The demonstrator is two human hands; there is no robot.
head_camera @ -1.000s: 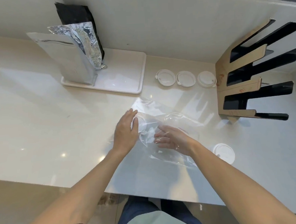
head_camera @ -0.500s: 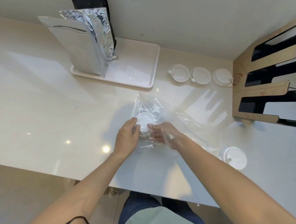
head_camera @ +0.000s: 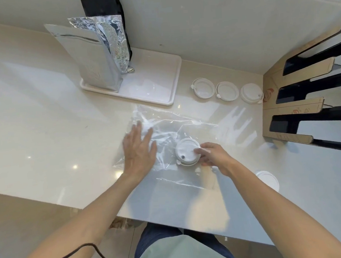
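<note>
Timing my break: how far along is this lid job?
Done: three round white plastic lids sit in a row by the wall. In hand: the right hand pinches another white lid at the clear plastic bag, which the left hand presses flat. Left, likely: one lone white lid near the edge of the counter.

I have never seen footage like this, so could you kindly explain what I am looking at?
There is no machine here. The picture comes from a wide-angle camera worn on a person's head, looking down at their own bare hands. The left hand lies flat, fingers straight, on a clear plastic bag spread on the pale counter. The right hand pinches the edge of a white lid; I cannot tell whether the lid is inside the bag or on top of it. Further back, foil pouches stand on a white tray. Beside it are three more lids in a row and a wooden rack.
</note>
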